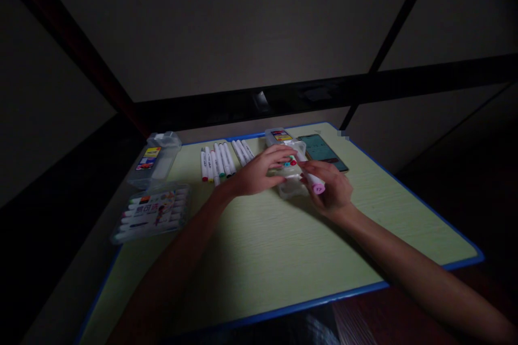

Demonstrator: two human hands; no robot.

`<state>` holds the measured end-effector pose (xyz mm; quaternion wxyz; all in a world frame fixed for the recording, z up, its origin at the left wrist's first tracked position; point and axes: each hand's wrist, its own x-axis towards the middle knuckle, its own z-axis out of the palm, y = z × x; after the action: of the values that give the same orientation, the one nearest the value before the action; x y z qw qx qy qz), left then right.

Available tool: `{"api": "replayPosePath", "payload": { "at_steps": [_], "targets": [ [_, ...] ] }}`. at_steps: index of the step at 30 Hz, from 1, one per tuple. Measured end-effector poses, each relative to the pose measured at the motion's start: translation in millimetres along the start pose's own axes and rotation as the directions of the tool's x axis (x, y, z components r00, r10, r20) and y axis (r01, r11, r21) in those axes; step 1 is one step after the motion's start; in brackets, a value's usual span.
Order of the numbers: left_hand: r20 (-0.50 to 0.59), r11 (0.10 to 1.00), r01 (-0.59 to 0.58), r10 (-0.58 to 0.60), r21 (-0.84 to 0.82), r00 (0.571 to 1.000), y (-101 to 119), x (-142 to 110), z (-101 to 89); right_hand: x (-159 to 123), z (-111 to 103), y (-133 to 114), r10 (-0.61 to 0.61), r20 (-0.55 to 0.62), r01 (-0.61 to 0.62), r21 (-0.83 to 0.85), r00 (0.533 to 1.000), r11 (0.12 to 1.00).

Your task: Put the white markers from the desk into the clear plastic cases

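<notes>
Head camera, right hand: The person's right hand (334,187) grips a white marker with a pink end (313,180), fingers closed around its barrel, the pink end tilted toward the camera.
Left hand: The left hand (257,173) reaches over an open clear case (292,190), thumb and fingers parted; whether they touch the case cannot be told.
Open case: It sits toward the far side of the desk (263,264), beneath and between the hands, red and teal marker ends (290,163) showing inside.
Phone: A phone (324,152) lies just beyond the right hand, screen lit.
Loose markers: White markers (216,160) lie side by side beyond the left forearm.
Desk's left side: A second clear case (150,160) lies behind a marker-filled case (151,214) with a printed front.
</notes>
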<state>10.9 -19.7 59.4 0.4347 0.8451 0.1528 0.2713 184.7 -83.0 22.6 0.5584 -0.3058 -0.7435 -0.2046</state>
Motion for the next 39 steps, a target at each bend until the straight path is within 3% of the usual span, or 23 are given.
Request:
{"api": "replayPosePath", "payload": {
  "at_steps": [5, 9, 21, 32, 39],
  "targets": [
    [0.015, 0.995, 0.04, -0.041, 0.086, 0.999, 1.1, -0.8, -8.2, -3.9, 5.9, 14.5, 0.063, -0.089, -0.055, 0.084, 0.994, 0.995],
    [0.026, 0.991, 0.03, -0.033, 0.132, 0.999, -1.1, -0.7, -10.8, -7.1, 8.8, 23.4, 0.122, -0.082, -0.111, 0.125, 0.989, 0.986],
    [0.066, 0.964, -0.066, 0.05, 0.256, 0.997, -0.2, 0.2, -13.9, -8.2, 4.6, 41.9, 0.118, 0.15, -0.143, 0.172, 0.982, 0.975],
    [0.077, 0.944, -0.088, 0.066, 0.318, 0.995, 0.8, 0.6, -16.4, -18.5, 4.4, 54.6, 0.237, 0.219, -0.252, 0.045, 0.947, 0.967],
    [0.098, 0.939, -0.085, 0.055, 0.334, 0.994, 0.3, -0.4, -14.2, -24.5, 7.2, 64.5, 0.252, 0.257, -0.268, 0.026, 0.933, 0.963]
  ]
}}
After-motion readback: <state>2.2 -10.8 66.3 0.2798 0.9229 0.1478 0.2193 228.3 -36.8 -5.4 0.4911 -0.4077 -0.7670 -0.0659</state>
